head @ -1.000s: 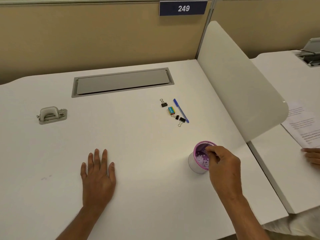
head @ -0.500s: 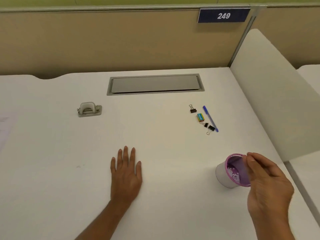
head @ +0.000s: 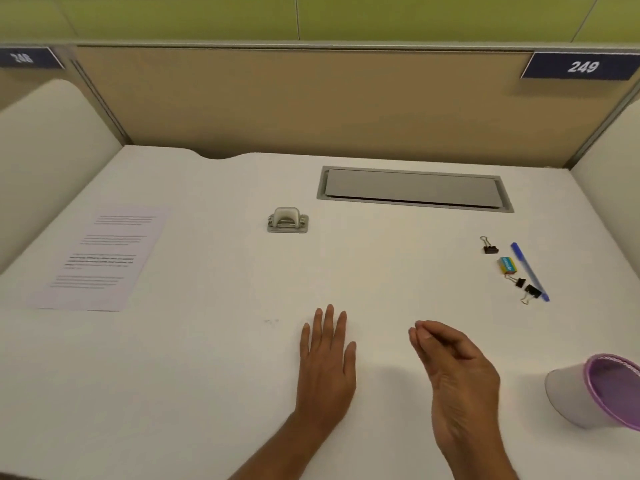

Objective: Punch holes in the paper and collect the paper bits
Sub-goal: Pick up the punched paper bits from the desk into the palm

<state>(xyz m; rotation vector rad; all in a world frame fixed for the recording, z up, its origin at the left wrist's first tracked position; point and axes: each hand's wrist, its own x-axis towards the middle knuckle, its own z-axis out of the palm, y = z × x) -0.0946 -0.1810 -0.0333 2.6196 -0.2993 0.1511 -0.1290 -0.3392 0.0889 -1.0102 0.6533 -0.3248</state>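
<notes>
A: Your L hand [head: 327,358] lies flat on the desk [head: 207,375], palm down, fingers straight, holding nothing.

B: Your R hand [head: 453,368] hovers just beside it, fingers together & nearly straight, thumb by the tips. Nothing visible in it.

A: Paper [head: 104,258] lies flat at the desk's far left, well apart from both your hands. Hole punch [head: 287,221] sits btwn paper & grey cable hatch [head: 414,188], untouched.

B: Cup [head: 581,396] w/ purple rim is near your R hand, partly cut by the frame edge; can't tell abt bits inside. Pen [head: 528,270], binder clips [head: 490,249] & small box [head: 507,265] lie beyond it.
</notes>
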